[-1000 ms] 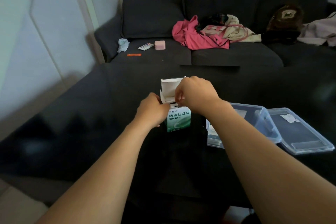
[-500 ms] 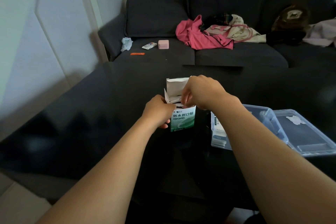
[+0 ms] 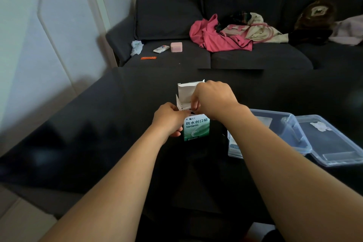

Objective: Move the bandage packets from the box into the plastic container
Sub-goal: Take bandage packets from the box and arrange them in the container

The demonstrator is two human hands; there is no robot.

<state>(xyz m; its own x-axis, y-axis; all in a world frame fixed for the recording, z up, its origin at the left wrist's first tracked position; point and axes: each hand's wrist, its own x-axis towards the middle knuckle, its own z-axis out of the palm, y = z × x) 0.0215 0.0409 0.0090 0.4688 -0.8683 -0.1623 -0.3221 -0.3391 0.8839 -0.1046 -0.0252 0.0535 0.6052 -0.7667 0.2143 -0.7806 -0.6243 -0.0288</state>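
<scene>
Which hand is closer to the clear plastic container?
The right hand. It is at the open top of the box, beside the plastic container; the left hand holds the box's far side.

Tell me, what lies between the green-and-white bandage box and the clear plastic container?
In the head view, only the right forearm crosses above; the black table between box and container is bare.

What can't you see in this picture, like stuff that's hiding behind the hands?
- Inside of the bandage box: head view, the right hand covers its open top, so the packets left cannot be counted.
- Right fingertips: curled into the box, so whether they pinch a packet is unclear.
- Plastic container: the right forearm hides its near left part and what lies there.
- Left hand: its fingers on the box's side are mostly hidden.
</scene>
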